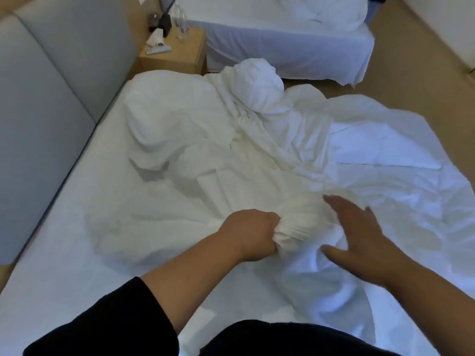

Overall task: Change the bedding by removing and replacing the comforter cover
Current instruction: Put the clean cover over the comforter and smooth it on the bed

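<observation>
A white comforter cover (270, 140) lies crumpled across the bed (77, 240), bunched into a knot-like lump at its far end and spreading flat to the right. My left hand (250, 235) grips a gathered wad of the white fabric (298, 222) near the bed's middle. My right hand (365, 235) hovers just right of that wad with fingers spread and straight, palm down over the cloth. A puffy white pillow or comforter mound (159, 119) sits near the headboard.
A grey padded headboard (51, 86) runs along the left. A wooden nightstand (177, 52) with a tissue box and small items stands beyond the bed. A second bed (282, 42) with white bedding is at the back. Tan floor (424, 73) lies right.
</observation>
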`<state>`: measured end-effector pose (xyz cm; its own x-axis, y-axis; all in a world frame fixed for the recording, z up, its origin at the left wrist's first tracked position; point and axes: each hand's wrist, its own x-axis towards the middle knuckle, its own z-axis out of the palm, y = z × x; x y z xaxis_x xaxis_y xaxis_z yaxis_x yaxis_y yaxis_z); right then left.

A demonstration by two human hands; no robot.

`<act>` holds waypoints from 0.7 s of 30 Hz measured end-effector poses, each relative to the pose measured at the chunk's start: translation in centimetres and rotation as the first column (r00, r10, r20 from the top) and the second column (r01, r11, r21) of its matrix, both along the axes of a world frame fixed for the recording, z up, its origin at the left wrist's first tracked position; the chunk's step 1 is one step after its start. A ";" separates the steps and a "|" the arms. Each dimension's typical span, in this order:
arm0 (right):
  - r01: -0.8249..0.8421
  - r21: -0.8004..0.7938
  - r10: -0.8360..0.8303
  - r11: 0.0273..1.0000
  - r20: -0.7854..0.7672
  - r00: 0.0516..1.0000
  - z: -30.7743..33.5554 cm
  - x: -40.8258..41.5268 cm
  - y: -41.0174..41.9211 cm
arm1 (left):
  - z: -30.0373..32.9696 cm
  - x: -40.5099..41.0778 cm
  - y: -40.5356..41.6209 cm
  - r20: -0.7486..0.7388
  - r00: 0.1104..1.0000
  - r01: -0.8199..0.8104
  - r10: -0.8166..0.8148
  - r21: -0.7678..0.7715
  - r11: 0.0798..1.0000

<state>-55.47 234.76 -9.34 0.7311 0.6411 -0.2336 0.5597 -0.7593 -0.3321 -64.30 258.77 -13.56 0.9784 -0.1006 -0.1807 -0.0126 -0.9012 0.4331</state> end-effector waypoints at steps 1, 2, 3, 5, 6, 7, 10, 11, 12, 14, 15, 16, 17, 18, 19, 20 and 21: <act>-0.156 0.028 0.157 0.987 -0.059 0.986 0.0 -1.3 2.0 | 1.0 0.3 -1.4 0.003 1.000 0.014 -0.014 -0.027 1.000; -0.233 0.022 0.234 0.972 -0.080 0.969 -0.3 -2.2 3.5 | 1.5 0.5 -2.3 0.000 1.000 0.013 -0.013 -0.048 0.999; -0.234 0.011 0.234 0.972 -0.063 0.970 -0.7 -2.7 4.5 | 1.8 0.4 -2.8 0.001 1.000 0.001 -0.001 -0.069 0.998; -0.124 -0.013 0.124 0.992 0.069 0.990 -0.9 -2.4 5.1 | 0.9 -0.8 -2.3 0.015 0.999 -0.033 0.036 -0.193 0.981; -0.064 -0.018 0.066 0.998 0.118 0.991 -1.0 -2.2 5.0 | -0.1 -1.9 -1.5 0.032 0.999 -0.031 0.040 -0.257 0.966; -0.022 -0.013 0.023 1.000 0.135 0.991 -1.1 -2.0 4.8 | -1.3 -3.2 -0.6 0.057 0.998 -0.022 0.038 -0.264 0.964; 0.116 0.091 -0.120 0.989 0.045 0.992 -1.7 -1.9 4.7 | -7.0 -8.0 1.8 -0.019 0.974 -0.226 0.226 -0.117 0.967; 0.148 0.127 -0.152 0.981 0.021 0.988 -2.0 -2.0 4.9 | -9.3 -9.7 2.6 -0.091 0.940 -0.335 0.329 -0.063 0.940; 0.167 0.142 -0.168 0.976 -0.002 0.986 -2.1 -2.2 5.1 | -11.4 -11.3 3.2 -0.174 0.897 -0.415 0.407 -0.010 0.910; 0.176 0.156 -0.172 0.972 -0.044 0.984 -2.2 -2.5 5.5 | -14.7 -13.6 4.0 -0.298 0.834 -0.460 0.466 0.093 0.883; 0.172 0.158 -0.164 0.972 -0.061 0.985 -2.3 -2.7 5.5 | -15.7 -14.0 4.2 -0.302 0.824 -0.464 0.480 0.126 0.877; 0.166 0.153 -0.156 0.974 -0.076 0.985 -2.3 -2.9 5.5 | -16.4 -13.9 4.4 -0.270 0.827 -0.480 0.494 0.122 0.869; 0.159 0.152 -0.147 0.976 -0.087 0.985 -2.3 -3.1 5.4 | -16.6 -13.4 4.7 -0.230 0.830 -0.503 0.508 0.084 0.860; 0.150 0.152 -0.136 0.977 -0.099 0.986 -2.4 -3.1 5.2 | -16.6 -12.6 5.0 -0.210 0.830 -0.525 0.518 0.024 0.851; 0.141 0.155 -0.124 0.978 -0.116 0.986 -2.3 -3.1 5.1 | -16.2 -11.6 5.3 -0.221 0.826 -0.541 0.518 -0.051 0.840; 0.129 0.161 -0.109 0.978 -0.132 0.985 -2.3 -3.2 5.0 | -15.6 -10.7 5.5 -0.253 0.830 -0.538 0.498 -0.125 0.834; 0.115 0.174 -0.091 0.978 -0.140 0.986 -2.3 -3.2 4.9 | -15.0 -9.8 5.8 -0.292 0.838 -0.521 0.461 -0.173 0.836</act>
